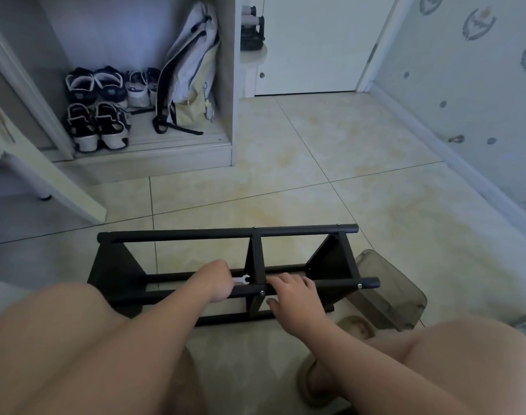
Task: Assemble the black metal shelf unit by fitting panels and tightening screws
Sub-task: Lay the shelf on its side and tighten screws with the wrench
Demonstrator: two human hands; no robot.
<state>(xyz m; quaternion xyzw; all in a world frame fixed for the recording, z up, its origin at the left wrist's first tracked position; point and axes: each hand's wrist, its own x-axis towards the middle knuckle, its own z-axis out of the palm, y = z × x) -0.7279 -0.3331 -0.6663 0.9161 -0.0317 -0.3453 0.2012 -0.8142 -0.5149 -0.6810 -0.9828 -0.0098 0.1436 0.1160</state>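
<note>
The black metal shelf unit [226, 233] lies on its side on the tiled floor in front of my knees, with round bars and flat black panels joined by screws. My left hand [215, 281] grips a small silver flat wrench [242, 279], whose open jaw points at the middle panel [257, 259]. My right hand [291, 295] curls over the near bar just right of that panel, thumb underneath. A screw head [261, 292] shows on the near bar between my hands, and another screw [359, 285] near the bar's right end.
A translucent grey plastic bin [387, 298] stands right of the shelf. My slippered foot [312, 381] rests below it. An open cabinet at the back left holds several shoes [97, 109] and a bag [190, 70]. A white furniture leg [43, 175] stands left.
</note>
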